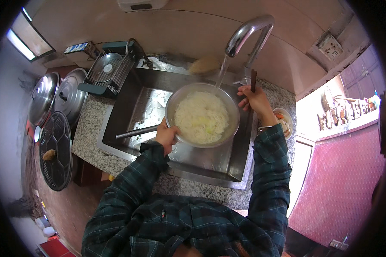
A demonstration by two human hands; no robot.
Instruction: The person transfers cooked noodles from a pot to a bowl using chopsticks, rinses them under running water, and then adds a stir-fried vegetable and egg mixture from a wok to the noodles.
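Observation:
A round metal pan (pixel 233 127) of pale noodles (pixel 201 120) in cloudy liquid is over the steel sink (pixel 141 96). Water runs from the curved chrome faucet (pixel 249 27) into its far side. My left hand (pixel 168 136) grips the pan's near left rim, close to the base of its dark handle (pixel 136 131). To the right of the pan, my right hand (pixel 254 101) holds dark chopsticks (pixel 253 81) upright, near the faucet's base. A small bowl of food (pixel 284 123) stands on the granite counter, partly hidden by my right wrist.
On the left are a dish rack (pixel 98 89) with a glass lid (pixel 107 68), large metal lids (pixel 44 98) and a black perforated tray (pixel 55 151). A blurred brown object (pixel 205 65) lies behind the sink. The granite counter (pixel 93 128) borders the sink.

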